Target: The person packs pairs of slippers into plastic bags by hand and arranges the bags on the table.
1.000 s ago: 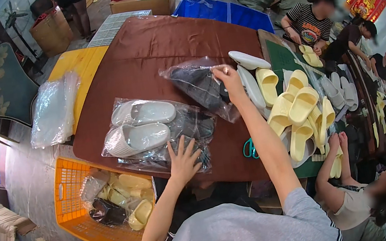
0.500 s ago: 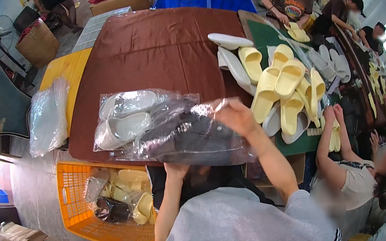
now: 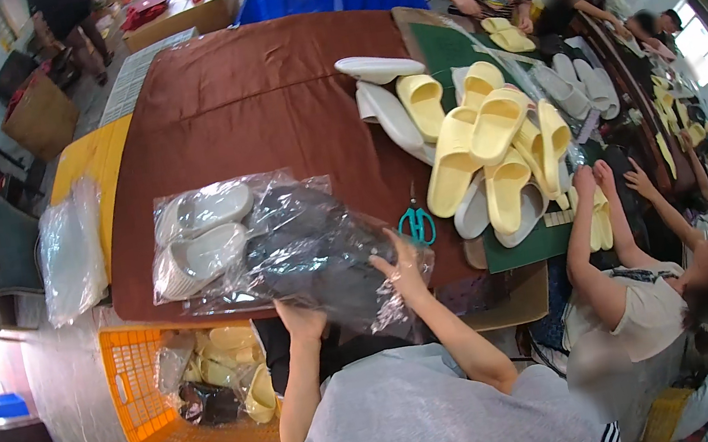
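My right hand (image 3: 404, 270) and my left hand (image 3: 301, 322) grip a clear plastic bag holding dark slippers (image 3: 318, 254) at the near edge of the brown table (image 3: 262, 97). The bag is pulled toward me over the table's edge. Just left of it lies a second clear bag with white slippers (image 3: 197, 244). A pair of teal-handled scissors (image 3: 416, 223) lies right of my right hand.
A pile of yellow and white slippers (image 3: 489, 146) covers the table's right side. An orange basket (image 3: 184, 402) with bagged slippers stands on the floor at my left. A person's hands (image 3: 595, 180) work at my right; other people sit further along.
The bag of dark slippers came from the table's middle to the near edge. My left hand left the white-slipper bag and now grips the dark bag from below.
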